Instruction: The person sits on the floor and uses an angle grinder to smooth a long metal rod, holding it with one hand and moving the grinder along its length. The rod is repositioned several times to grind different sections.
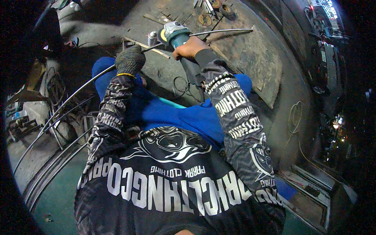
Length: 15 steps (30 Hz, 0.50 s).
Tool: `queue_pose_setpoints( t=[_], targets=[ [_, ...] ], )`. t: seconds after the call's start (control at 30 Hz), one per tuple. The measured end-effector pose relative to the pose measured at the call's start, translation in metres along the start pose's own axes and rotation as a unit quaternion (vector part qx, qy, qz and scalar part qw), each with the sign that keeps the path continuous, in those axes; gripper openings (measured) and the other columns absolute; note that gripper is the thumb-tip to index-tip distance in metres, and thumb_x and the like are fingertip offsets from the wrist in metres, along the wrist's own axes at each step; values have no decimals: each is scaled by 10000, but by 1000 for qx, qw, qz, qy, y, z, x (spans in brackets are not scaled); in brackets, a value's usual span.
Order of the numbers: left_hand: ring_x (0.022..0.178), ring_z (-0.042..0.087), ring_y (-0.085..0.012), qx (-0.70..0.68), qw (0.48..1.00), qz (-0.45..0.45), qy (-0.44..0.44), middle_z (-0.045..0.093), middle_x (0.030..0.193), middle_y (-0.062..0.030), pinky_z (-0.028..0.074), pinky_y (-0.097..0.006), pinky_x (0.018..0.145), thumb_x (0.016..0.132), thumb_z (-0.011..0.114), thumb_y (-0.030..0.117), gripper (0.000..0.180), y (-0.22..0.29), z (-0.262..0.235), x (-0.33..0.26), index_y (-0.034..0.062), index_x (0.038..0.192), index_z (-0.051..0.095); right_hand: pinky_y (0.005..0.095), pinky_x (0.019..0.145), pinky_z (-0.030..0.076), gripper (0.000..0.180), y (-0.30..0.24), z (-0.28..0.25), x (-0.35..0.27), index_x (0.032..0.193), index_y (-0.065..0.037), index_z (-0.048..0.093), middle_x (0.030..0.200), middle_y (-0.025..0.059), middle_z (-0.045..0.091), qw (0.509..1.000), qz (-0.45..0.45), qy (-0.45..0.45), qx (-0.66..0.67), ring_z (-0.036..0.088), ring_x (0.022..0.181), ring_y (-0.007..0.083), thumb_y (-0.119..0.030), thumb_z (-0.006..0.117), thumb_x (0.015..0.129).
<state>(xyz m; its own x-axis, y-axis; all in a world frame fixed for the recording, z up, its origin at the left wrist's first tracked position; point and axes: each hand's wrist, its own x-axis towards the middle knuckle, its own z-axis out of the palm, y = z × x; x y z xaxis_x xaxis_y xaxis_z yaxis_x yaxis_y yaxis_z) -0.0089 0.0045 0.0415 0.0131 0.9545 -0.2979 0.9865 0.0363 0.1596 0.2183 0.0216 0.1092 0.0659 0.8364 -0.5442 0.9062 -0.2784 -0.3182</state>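
My left hand (130, 59), in a dark knit glove, grips a long curved metal rod (82, 87) that runs from the lower left up across my knees to the upper right. My bare right hand (189, 48) is closed on the body of a teal angle grinder (176, 34), whose head sits right at the rod. I crouch over the work, with blue trousers and a black printed long-sleeved shirt filling the lower middle.
A small metal can (152, 38) stands beside the grinder. Grinding discs (205, 19) and scraps lie on the dark floor beyond. More curved rods (55, 156) lie at the left. A cable (294, 113) loops at the right, near a metal frame (309, 188).
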Motion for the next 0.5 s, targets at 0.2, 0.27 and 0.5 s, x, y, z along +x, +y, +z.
queue_pose_setpoints(
  t=[0.2,0.27,0.5],
  targets=[
    [946,659,-386,-14,1000,1,15,679,987,-205,527,-503,805,842,542,251,259,-3,-2,-1,109,1018,668,350,734,543,644,-15,9,-5,882,92,678,983,224,681,1000,-15,-14,13,681,862,302,-383,822,472],
    [944,658,-389,-11,1000,-1,24,680,977,-202,527,-506,804,839,543,251,260,-3,-2,-1,111,1022,663,350,729,543,634,-13,11,-2,877,90,677,974,223,681,1000,-18,-16,8,682,856,297,-377,821,472],
    [906,659,-386,-2,1000,1,18,683,944,-183,518,-515,771,842,539,256,231,1,-1,0,135,1002,653,353,719,545,621,16,0,1,860,77,678,939,218,688,998,-21,30,-47,683,832,309,-388,809,470]
  ],
)
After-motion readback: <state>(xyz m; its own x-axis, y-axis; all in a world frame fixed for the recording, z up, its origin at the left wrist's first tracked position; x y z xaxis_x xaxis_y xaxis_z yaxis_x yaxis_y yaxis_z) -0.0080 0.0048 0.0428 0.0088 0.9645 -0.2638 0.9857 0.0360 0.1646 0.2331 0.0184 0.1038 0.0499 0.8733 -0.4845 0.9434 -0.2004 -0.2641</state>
